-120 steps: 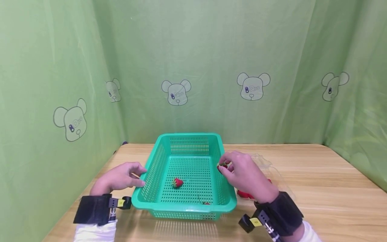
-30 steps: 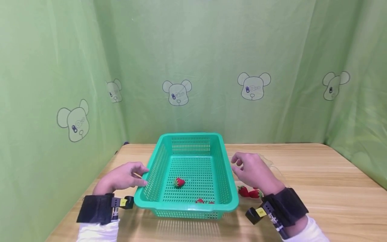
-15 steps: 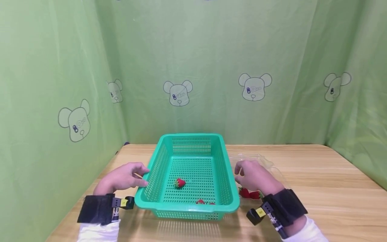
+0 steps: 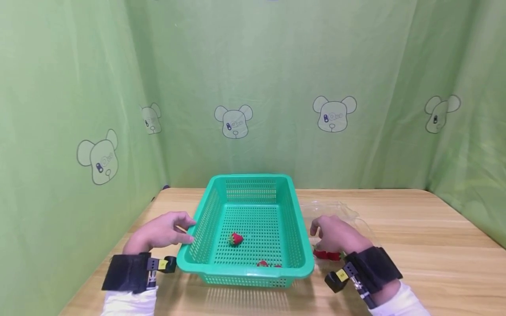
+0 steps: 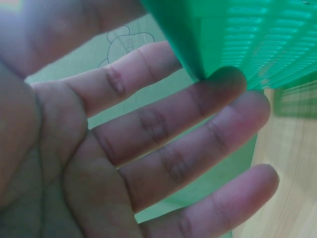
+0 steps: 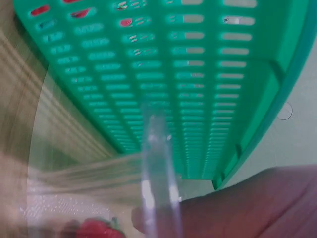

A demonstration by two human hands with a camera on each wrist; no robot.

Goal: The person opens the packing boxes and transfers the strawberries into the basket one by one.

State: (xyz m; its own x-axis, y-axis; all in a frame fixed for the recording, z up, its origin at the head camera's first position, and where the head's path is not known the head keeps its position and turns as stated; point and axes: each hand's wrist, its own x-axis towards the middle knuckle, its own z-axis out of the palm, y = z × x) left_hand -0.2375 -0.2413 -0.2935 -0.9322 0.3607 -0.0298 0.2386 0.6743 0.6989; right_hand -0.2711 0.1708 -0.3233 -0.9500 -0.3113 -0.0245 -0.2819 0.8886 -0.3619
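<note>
A green perforated plastic basket (image 4: 245, 271) stands at the table's middle with three strawberries in sight. One strawberry (image 4: 236, 238) lies mid-floor; two more are partly hidden behind the near rim. My left hand (image 4: 164, 229) touches the left rim with thumb and index fingertips; its fingers (image 5: 163, 124) are mostly straight. Right of the basket, my right hand (image 4: 336, 235) hangs, fingers bent downward, over a clear plastic container (image 4: 361, 226). Red strawberries (image 4: 321, 254) lie under that hand. The right wrist view shows its thumb (image 6: 208, 215) beside the clear plastic edge; its other fingertips are hidden.
The wooden table (image 4: 415, 237) stretches right of the clear container. A green curtain (image 4: 276, 57) with bear-head prints surrounds the table at the back and sides. The basket wall (image 6: 148, 74) stands close to my right hand.
Four seconds ago my right hand held a strawberry at the basket's right rim; another strawberry now lies near the front. Since then the hand has moved right and lowered. The left hand stays put.
</note>
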